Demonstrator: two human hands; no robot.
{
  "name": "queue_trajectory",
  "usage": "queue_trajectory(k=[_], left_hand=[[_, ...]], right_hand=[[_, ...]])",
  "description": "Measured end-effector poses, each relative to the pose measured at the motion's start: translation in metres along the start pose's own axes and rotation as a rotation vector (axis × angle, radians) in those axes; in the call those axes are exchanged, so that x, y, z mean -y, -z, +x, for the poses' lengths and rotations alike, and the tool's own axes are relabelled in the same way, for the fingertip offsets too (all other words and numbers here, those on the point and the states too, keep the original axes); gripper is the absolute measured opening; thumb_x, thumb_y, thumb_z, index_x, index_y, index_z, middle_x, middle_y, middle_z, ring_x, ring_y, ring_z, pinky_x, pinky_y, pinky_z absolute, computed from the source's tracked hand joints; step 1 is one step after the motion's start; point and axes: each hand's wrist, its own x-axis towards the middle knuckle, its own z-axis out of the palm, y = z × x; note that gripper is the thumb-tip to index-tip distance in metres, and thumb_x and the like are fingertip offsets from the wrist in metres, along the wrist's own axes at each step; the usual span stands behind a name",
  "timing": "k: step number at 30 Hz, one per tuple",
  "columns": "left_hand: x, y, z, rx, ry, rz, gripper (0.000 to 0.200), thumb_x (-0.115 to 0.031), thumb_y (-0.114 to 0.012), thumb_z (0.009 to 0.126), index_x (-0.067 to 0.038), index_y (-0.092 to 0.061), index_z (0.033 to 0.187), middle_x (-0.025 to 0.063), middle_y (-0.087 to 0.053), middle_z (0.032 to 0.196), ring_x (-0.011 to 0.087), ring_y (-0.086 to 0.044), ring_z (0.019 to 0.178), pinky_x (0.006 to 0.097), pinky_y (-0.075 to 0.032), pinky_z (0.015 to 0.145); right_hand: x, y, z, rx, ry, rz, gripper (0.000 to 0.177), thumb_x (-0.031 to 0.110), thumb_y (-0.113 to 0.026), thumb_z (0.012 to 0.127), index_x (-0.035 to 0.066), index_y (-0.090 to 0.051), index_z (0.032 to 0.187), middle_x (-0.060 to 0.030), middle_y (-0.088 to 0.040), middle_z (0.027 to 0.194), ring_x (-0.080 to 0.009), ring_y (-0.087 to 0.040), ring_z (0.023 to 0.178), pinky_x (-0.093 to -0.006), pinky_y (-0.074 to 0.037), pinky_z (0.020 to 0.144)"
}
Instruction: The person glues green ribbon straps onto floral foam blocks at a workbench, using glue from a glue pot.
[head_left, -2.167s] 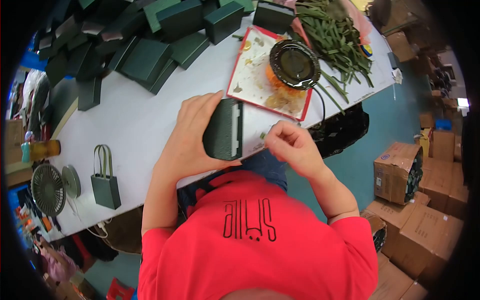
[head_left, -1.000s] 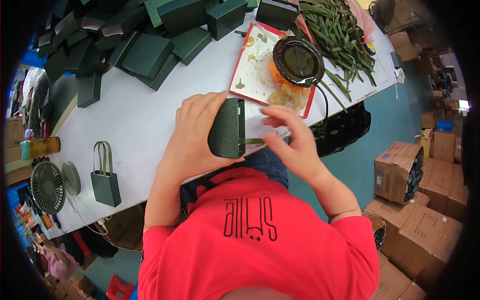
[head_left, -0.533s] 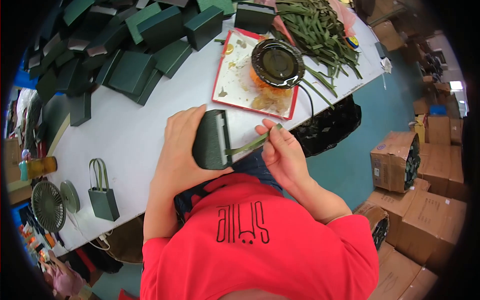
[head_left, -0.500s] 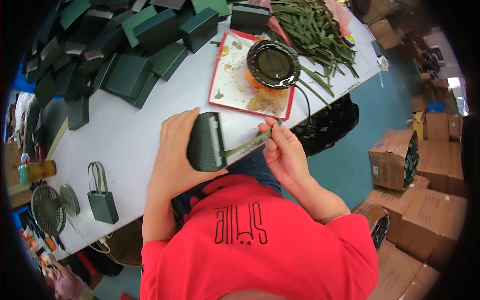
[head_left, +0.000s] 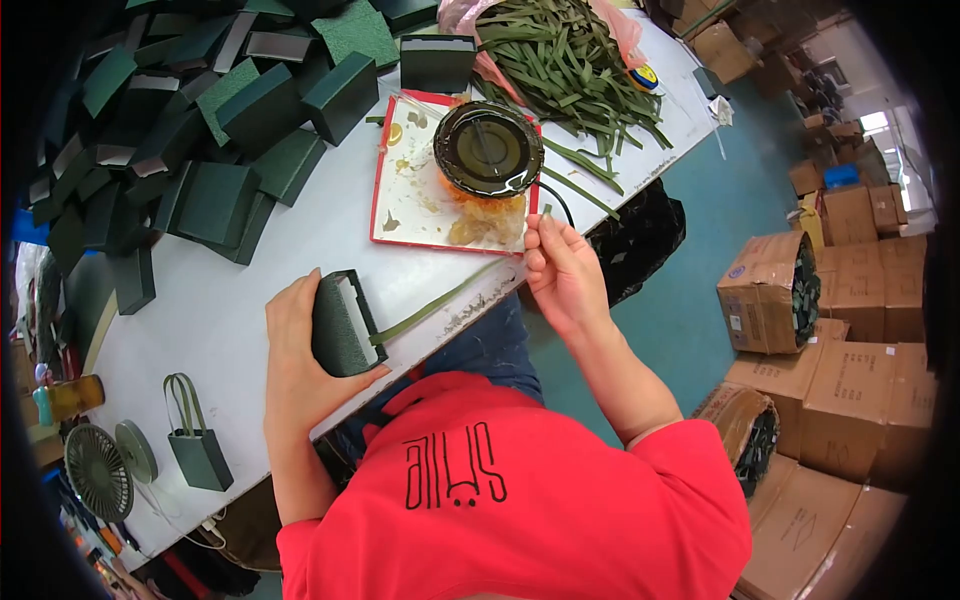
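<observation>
My left hand is wrapped round a small dark green box, fingers along its far side and thumb along its near edge. The box stands on the white table near the front edge, its pale-edged opening facing right. From that opening a green ribbon strap stretches right toward my right hand. There my finger and thumb pinch the strap's end, which pokes up just off the corner of a red-rimmed white tray. On the tray sits a round black pot of dark, glossy liquid, with amber drips below it.
Many green boxes are piled at the back left. Loose green straps spill from a pink bag. A finished-looking bag with two handles and a small fan stand at left. Cardboard cartons stack up on the right.
My left hand and the box have shifted left and nearer the front edge in view. The right hand holds the strap end higher, beside the tray. The whole view has shifted too.
</observation>
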Motion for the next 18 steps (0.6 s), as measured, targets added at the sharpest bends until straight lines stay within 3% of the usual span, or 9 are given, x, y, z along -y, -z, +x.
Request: queue_trajectory(k=[5, 10, 18], left_hand=[[-0.01, -0.007, 0.011, 0.019, -0.082, 0.005, 0.112, -0.026, -0.098, 0.048, 0.0, -0.046, 0.144, 0.0185, -0.052, 0.136, 0.0398, -0.048, 0.126, 0.0474, -0.04, 0.107], [-0.018, -0.016, 0.019, 0.024, -0.19, -0.045, 0.111, -0.032, -0.097, 0.05, 0.0, -0.046, 0.143, 0.0189, -0.052, 0.137, 0.0402, -0.048, 0.126, 0.0483, -0.039, 0.107], [-0.023, -0.018, 0.022, 0.061, -0.177, -0.031, 0.112, -0.035, -0.097, 0.051, 0.002, -0.045, 0.143, 0.0188, -0.051, 0.139, 0.0405, -0.046, 0.129, 0.0487, -0.037, 0.109]], right_hand=[[0.019, -0.005, 0.018, 0.038, 0.034, -0.338, 0.024, 0.024, -0.065, 0.102, 0.0, -0.065, 0.107, -0.0016, -0.065, 0.08, -0.0067, -0.056, 0.055, -0.0212, -0.049, 0.055], [0.028, -0.007, 0.029, 0.026, 0.029, -0.428, 0.025, 0.024, -0.07, 0.099, 0.0, -0.063, 0.102, -0.002, -0.065, 0.076, -0.0076, -0.055, 0.054, -0.0229, -0.049, 0.055], [0.03, -0.007, 0.038, -0.003, 0.004, -0.512, 0.023, 0.024, -0.072, 0.097, 0.003, -0.064, 0.094, -0.0005, -0.062, 0.073, -0.0055, -0.052, 0.051, -0.0217, -0.044, 0.049]])
